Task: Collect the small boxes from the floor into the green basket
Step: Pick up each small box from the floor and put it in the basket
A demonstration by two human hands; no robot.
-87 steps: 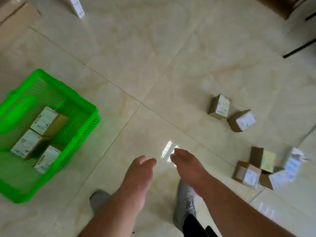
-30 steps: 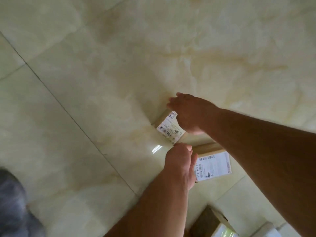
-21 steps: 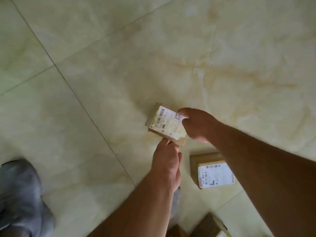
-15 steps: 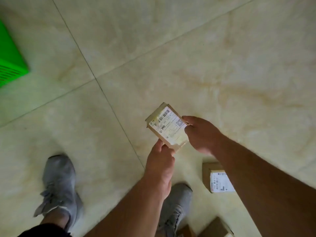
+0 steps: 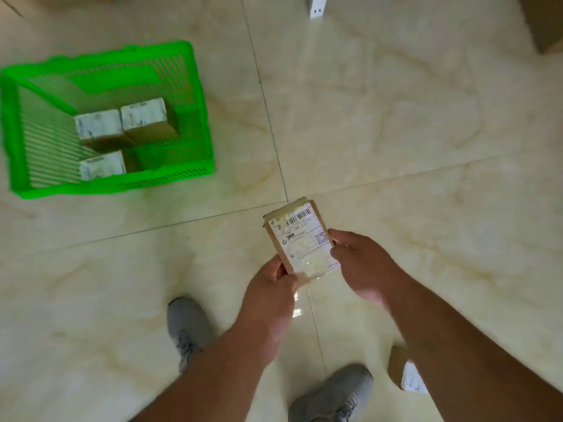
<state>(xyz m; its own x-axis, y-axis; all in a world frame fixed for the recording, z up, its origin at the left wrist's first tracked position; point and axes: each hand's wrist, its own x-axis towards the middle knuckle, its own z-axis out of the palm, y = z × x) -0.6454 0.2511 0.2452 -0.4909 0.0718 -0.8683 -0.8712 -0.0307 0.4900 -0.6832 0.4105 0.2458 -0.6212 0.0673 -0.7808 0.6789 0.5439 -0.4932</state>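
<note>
A small brown cardboard box (image 5: 300, 239) with a white barcode label is held in the air between both hands, over the floor near the centre. My left hand (image 5: 271, 295) grips its lower left corner and my right hand (image 5: 361, 263) grips its right edge. The green plastic basket (image 5: 199, 117) stands on the floor at the upper left, well apart from the held box. Three labelled boxes lie inside it, the nearest to its right wall being one box (image 5: 146, 118). Another small box (image 5: 406, 374) lies on the floor at the lower right, partly hidden by my right forearm.
My two grey shoes (image 5: 189, 325) (image 5: 333, 394) stand on the glossy beige tiles below the hands. A white object (image 5: 316, 6) sits at the top edge and a brown carton corner (image 5: 545, 22) at the top right.
Both hands have lifted the box off the floor and carried it up and toward the basket. The view has swung left, bringing the whole basket into sight.
</note>
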